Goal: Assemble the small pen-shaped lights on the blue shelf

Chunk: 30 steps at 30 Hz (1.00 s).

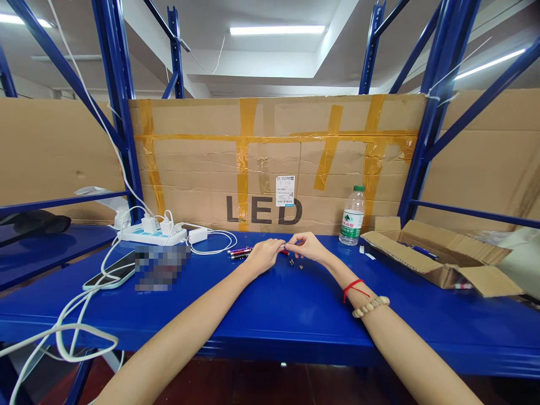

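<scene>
Both arms reach far out over a blue metal shelf [295, 304]. My left hand [265, 254] and my right hand [307, 246] meet at the middle of the shelf, fingers pinched together on a small slim object [286, 248] with a red end between them; it is too small to name. Two small dark parts [296, 263] lie on the shelf just below the hands. A few red and dark pen-like sticks [238, 253] lie to the left of my left hand. My right wrist wears a red string and a bead bracelet.
A white power strip [152, 232] with chargers and cables sits back left, a phone [110, 275] near it. A water bottle [352, 216] stands back right beside an open cardboard box [439, 256]. A taped cardboard sheet marked LED [270, 163] closes the back.
</scene>
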Motion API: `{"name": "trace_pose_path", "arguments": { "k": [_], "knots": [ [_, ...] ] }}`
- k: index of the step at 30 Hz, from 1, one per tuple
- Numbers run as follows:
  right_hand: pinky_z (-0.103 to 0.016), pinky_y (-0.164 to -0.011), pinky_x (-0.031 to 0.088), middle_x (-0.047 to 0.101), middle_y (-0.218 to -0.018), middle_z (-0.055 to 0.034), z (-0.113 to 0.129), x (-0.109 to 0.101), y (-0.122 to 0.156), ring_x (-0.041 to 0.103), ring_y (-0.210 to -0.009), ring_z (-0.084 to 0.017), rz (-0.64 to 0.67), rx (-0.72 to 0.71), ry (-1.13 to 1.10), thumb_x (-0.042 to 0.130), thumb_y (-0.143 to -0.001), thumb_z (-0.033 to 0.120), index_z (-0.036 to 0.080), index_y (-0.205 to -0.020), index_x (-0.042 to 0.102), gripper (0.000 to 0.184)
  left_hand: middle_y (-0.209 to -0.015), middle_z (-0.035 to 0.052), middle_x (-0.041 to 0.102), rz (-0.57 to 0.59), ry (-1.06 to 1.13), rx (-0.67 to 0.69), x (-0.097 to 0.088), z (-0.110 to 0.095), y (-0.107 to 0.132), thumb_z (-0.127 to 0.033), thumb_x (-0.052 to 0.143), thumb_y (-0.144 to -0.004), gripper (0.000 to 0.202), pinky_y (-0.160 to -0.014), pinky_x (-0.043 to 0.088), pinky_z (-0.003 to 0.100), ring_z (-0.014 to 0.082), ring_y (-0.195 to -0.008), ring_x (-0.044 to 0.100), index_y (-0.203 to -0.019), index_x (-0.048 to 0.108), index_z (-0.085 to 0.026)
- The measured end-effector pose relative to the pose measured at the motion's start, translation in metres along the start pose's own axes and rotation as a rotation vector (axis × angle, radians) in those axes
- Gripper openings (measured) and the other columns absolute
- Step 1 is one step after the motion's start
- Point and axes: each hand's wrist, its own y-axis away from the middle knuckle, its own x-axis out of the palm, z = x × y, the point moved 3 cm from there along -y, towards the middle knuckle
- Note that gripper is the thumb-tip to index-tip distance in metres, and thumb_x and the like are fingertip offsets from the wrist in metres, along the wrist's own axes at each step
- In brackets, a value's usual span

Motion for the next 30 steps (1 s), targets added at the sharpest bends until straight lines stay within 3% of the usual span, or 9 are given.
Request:
{"name": "trace_pose_path", "arguments": {
  "k": [6, 19, 30],
  "knots": [
    [-0.017, -0.036, 0.033, 0.05, -0.041, 0.0029, 0.001, 0.0, -0.001, 0.046, -0.038, -0.007, -0.039, 0.042, -0.01, 0.071, -0.052, 0.052, 0.014, -0.058, 0.056, 0.041, -0.106, 0.0076, 0.062, -0.021, -0.014, -0.03, -0.002, -0.002, -0.002, -0.024, 0.033, -0.09, 0.029, -0.085, 0.046, 0.029, 0.0172, -0.096, 0.058, -0.11, 0.054, -0.017],
    [-0.018, -0.039, 0.036, 0.053, -0.049, 0.0019, 0.003, -0.002, 0.0, 0.046, -0.042, -0.007, -0.074, 0.042, -0.101, 0.068, -0.054, 0.056, 0.013, -0.065, 0.06, 0.044, -0.108, 0.005, 0.062, -0.065, 0.063, -0.053, -0.004, -0.001, -0.006, -0.026, 0.03, -0.091, 0.031, -0.086, 0.044, 0.028, 0.0157, -0.1, 0.057, -0.117, 0.047, -0.02],
    [-0.017, -0.037, 0.035, 0.055, -0.053, 0.0009, -0.006, 0.001, 0.0, 0.046, -0.042, -0.006, -0.062, 0.092, -0.077, 0.068, -0.054, 0.056, 0.014, -0.065, 0.062, 0.045, -0.099, 0.0033, 0.064, 0.009, 0.029, -0.075, 0.001, 0.003, -0.007, -0.026, 0.03, -0.091, 0.026, -0.081, 0.045, 0.028, 0.0158, -0.094, 0.058, -0.108, 0.049, -0.023]
  ]
}}
